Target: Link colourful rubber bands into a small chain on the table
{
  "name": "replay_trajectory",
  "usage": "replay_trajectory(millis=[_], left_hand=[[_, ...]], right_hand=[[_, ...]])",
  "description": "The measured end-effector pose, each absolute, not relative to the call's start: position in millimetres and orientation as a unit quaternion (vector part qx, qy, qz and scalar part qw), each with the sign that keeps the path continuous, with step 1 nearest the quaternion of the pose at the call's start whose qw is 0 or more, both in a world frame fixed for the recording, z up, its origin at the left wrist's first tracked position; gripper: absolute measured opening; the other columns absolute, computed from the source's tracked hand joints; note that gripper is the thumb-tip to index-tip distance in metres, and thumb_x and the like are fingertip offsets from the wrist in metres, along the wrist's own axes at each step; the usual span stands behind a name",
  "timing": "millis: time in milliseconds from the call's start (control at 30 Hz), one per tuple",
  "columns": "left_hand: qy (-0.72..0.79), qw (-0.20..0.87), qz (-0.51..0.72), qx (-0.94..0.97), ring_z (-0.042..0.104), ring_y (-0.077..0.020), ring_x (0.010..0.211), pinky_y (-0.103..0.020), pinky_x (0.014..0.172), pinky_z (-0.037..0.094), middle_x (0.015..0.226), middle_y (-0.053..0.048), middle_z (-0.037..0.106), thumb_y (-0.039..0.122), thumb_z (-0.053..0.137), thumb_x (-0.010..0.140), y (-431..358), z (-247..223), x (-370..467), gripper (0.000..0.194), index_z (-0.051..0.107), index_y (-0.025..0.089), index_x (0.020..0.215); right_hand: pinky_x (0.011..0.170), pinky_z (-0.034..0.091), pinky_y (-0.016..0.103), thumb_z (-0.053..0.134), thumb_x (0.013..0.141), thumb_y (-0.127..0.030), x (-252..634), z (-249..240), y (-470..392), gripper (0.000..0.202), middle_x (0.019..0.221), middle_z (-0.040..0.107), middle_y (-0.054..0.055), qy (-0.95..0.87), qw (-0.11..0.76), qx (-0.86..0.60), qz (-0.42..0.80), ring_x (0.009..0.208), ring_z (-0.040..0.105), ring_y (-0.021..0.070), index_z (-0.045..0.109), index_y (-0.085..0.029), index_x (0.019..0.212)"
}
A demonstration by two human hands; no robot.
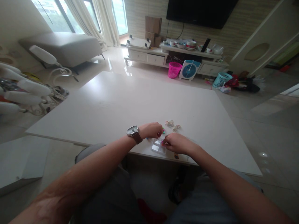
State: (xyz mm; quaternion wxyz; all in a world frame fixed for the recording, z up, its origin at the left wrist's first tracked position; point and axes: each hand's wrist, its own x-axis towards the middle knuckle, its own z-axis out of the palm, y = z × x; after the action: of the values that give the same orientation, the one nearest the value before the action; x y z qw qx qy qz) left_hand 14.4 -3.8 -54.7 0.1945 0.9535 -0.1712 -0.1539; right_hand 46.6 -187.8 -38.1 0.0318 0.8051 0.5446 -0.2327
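Note:
A small clear box with compartments [156, 148] lies near the table's front edge. Over its right side is my right hand [177, 143], fingers pinched at a small pink piece [162, 143] whose kind I cannot make out. My left hand [153, 130] is just behind the box, its fingers curled closed; whatever they hold is hidden. Small green and pink pieces [163, 131] sit right beside the left fingertips. Farther back lie several pale ring-like bands [169, 123] in loose clusters. A small brown and yellow item [176, 156] rests under my right wrist, at the edge.
The white table [140, 99] spreads out ahead. Beyond it stand a pink basket [174, 70], a blue and white fan [190, 69], a light blue basket [221, 80] and a low cabinet [155, 59]. A lamp with white shades [30, 88] is close to the table's left side.

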Motion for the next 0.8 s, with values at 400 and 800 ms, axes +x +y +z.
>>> replay_trajectory(millis=[400, 800], left_hand=[[-0.182, 0.195, -0.152, 0.952, 0.058, -0.0111, 0.061, -0.02, 0.057, 0.04, 0.066, -0.001, 0.07, 0.009, 0.064, 0.066, -3.5, -54.4, 15.0, 0.017, 0.075, 0.019, 0.072], [-0.176, 0.186, -0.152, 0.955, 0.061, -0.0132, 0.064, -0.021, 0.059, 0.041, 0.068, -0.002, 0.071, 0.009, 0.063, 0.066, -4.2, -53.6, 14.3, 0.018, 0.075, 0.02, 0.072]], right_hand=[[0.067, 0.038, 0.024, 0.048, 0.09, -0.025, 44.1, -34.7, -187.6, 0.026, 0.093, 0.072, 0.009, 0.533, 0.058, 0.811, -0.232, 0.083, 0.064, 0.0192, 0.074, -0.019, 0.094], [0.064, 0.035, 0.025, 0.043, 0.095, -0.031, 42.2, -41.9, -188.4, 0.033, 0.089, 0.072, 0.009, 0.537, 0.054, 0.81, -0.23, 0.079, 0.065, 0.0193, 0.072, -0.018, 0.089]])
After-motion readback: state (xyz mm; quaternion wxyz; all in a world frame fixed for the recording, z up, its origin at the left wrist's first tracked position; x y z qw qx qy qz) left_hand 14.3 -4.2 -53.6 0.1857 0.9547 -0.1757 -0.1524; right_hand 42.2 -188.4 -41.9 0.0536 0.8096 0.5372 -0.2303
